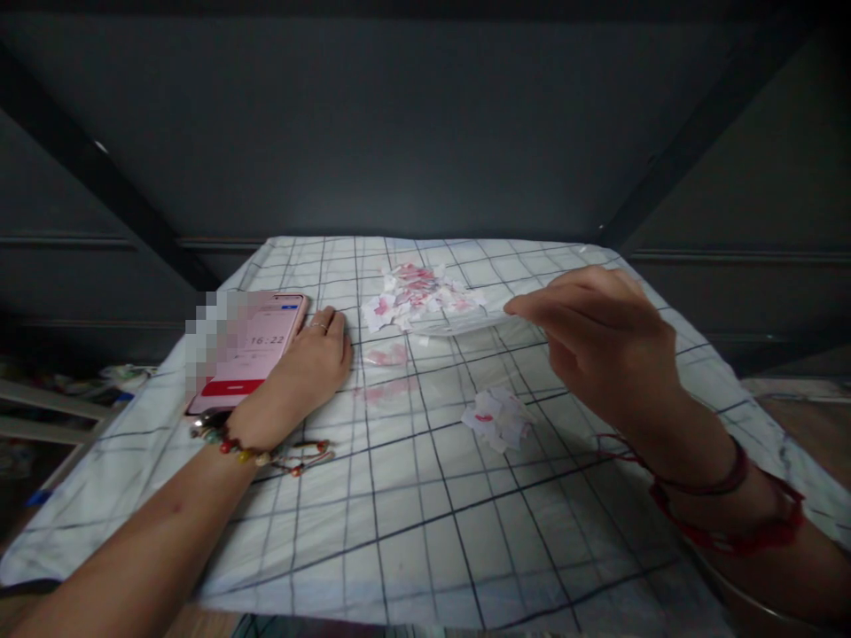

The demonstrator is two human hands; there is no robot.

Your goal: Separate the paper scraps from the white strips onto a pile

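Note:
My left hand (309, 363) lies on the checked tablecloth, fingers lowered and empty, against the right edge of a pink phone (249, 341) showing 16:22. Raised over the right side, my right hand (602, 341) has thumb and fingers pinched on the edge of a thin clear plastic sheet (458, 330), perhaps a bag. The plastic's edge stretches left toward a heap of torn paper scraps (418, 297), white with pink-red marks. Whether the heap is inside the plastic, I cannot tell. A smaller pile of white scraps (498, 418) lies below and left of my right hand.
Two pinkish patches, the upper one a glossy pink piece (386, 355), lie between my hands. The white checked tablecloth (399, 532) covers the table. A dark panel wall (425, 124) rises behind it. At the left stands a white slatted frame (50, 412).

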